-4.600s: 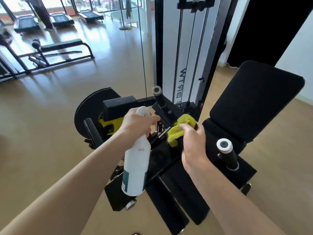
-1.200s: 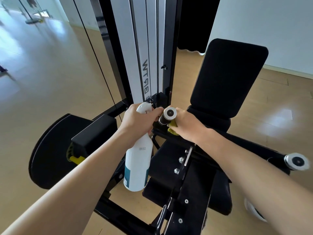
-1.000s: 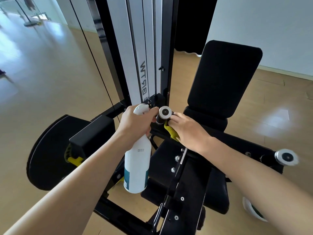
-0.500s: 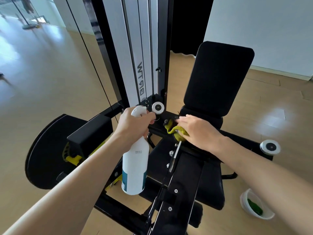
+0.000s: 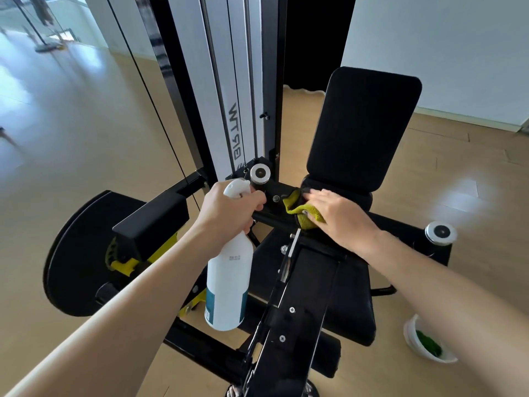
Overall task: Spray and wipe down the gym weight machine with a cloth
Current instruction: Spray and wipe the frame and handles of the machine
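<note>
A black gym weight machine [image 5: 300, 305] fills the centre, with an upright back pad [image 5: 363, 130] and a white weight-stack cover behind. My left hand [image 5: 229, 210] grips the neck of a white spray bottle [image 5: 229, 285] that hangs down beside the frame. My right hand [image 5: 340, 217] lies flat on a yellow-green cloth [image 5: 299, 209], pressing it onto the black crossbar below the back pad. A chrome-capped handle end [image 5: 260, 173] sits just above my left hand; a second one [image 5: 440, 232] sticks out at the right.
A round black cam disc [image 5: 74, 253] with yellow parts stands at the left. A white bowl [image 5: 426, 343] with something green in it rests on the wooden floor at the lower right. A thin cable runs diagonally down the left side.
My right hand has slid the cloth to the right along the crossbar, away from the left handle. The left hand still holds the bottle in the same spot. The view pulled back slightly.
</note>
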